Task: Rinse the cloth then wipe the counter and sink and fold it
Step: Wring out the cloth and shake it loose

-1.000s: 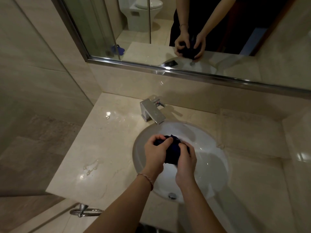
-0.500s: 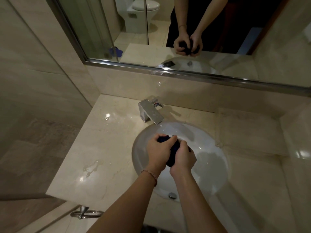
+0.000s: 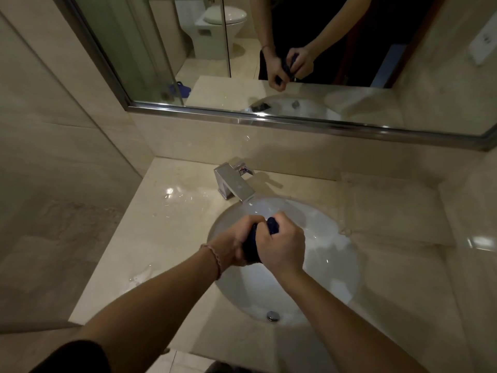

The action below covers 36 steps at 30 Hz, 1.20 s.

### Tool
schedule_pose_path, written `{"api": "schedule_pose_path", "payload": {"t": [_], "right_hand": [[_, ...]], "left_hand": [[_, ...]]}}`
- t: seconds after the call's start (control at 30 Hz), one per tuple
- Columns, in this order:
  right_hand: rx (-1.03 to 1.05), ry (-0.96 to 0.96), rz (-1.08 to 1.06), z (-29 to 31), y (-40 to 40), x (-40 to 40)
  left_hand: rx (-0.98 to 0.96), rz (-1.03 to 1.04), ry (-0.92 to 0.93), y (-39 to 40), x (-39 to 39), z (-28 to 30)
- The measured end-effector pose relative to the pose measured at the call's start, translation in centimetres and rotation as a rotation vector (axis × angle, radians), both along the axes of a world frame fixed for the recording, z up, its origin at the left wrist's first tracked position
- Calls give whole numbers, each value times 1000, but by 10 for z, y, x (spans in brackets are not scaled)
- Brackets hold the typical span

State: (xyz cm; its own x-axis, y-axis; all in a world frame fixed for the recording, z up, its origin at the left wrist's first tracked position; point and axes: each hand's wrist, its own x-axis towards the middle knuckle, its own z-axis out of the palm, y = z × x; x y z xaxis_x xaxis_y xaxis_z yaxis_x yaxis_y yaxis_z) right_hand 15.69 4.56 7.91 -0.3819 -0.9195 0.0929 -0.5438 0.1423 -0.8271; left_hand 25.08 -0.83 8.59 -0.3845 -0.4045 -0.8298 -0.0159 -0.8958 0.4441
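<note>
**Bare forearms, one bracelet, a dark short sleeve**

Both forearms are bare from elbow to wrist. The left wrist carries a thin braided bracelet, pale pinkish, looped once just behind the left hand. A dark, near-black short sleeve covers the left upper arm at the frame's lower edge. The right hand and its wrist wear nothing.

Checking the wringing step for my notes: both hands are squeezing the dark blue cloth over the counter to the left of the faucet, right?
Not quite. The head view shows the left hand and right hand squeezing the dark blue cloth over the sink basin, below the faucet, not over the counter.
</note>
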Motion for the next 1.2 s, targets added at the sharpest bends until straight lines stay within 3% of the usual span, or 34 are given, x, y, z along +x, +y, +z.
{"api": "schedule_pose_path", "payload": {"t": [0.2,0.33,0.4,0.5,0.6,0.67,0.77,0.87,0.97,1.1,1.2], "right_hand": [[-98,136,235,-17,-8,-14],[-14,40,179,-23,-10,-24],[169,-259,18,-16,-8,-20],[520,-904,-211,-6,-8,-18],[673,-1462,-289,-10,-4,-22],[642,-1540,-355,-24,-4,-16],[465,-1525,-576,-33,-3,-1],[322,-1437,-668,-32,-3,3],[265,-1118,-680,-27,-2,8],[215,-419,-345,-18,3,7],[224,-177,-89,-20,4,-3]], "left_hand": [[70,24,8,1,2,-17],[18,342,2,4,-7,-21],[-123,560,-90,3,-12,-27],[-382,704,-306,11,-18,-24],[-668,568,-448,25,-20,-25],[-803,431,-480,36,-22,-27],[-842,379,-447,45,-30,-25],[-913,376,-498,47,-37,-22],[-823,457,-500,41,-36,-25],[-501,636,-426,35,-31,-33],[-248,477,-331,33,-19,-35]]}}
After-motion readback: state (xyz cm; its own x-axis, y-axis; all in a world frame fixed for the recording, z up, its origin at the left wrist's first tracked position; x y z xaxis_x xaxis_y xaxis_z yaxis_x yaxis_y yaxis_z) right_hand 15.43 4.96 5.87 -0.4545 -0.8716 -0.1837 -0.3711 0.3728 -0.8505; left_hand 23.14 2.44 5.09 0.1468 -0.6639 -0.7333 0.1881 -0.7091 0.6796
